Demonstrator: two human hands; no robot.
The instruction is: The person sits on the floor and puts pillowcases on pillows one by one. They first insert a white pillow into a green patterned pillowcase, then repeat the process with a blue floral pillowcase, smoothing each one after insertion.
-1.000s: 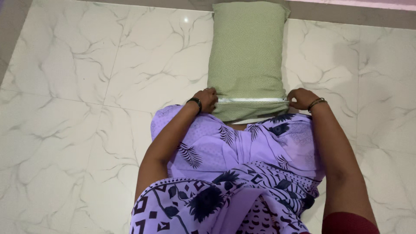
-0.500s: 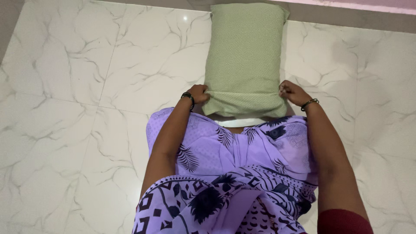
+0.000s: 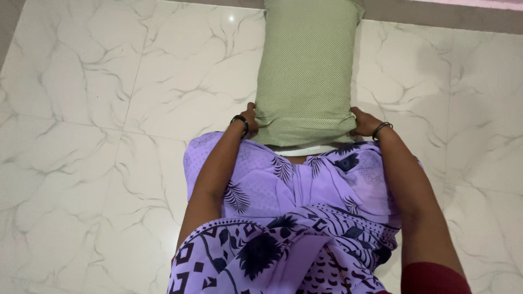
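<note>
We hold the green pillowcase (image 3: 306, 71) with both hands at its near open end. Our left hand (image 3: 249, 120) is closed on the left corner of the cover, the fingers folded into the cloth. Our right hand (image 3: 364, 122) is closed on the right corner in the same way. A dark bracelet (image 3: 240, 123) sits on the left wrist, and a thin bangle (image 3: 381, 128) on the right wrist.

The pillow (image 3: 305, 149) is inside the cover and lies on the floor in front of our knees, with its long side going away from us. Only a narrow white strip of it shows below the green edge, between our two hands.

Compared with half a second ago, the green edge is lower and nearer to our lap, so the white strip is thinner now. One second ago the hands gripped further down, and the strip was wider.

Our lap is covered with purple patterned cloth (image 3: 305, 218). Around everything is the white marble floor (image 3: 98, 136) with grey veins.
</note>
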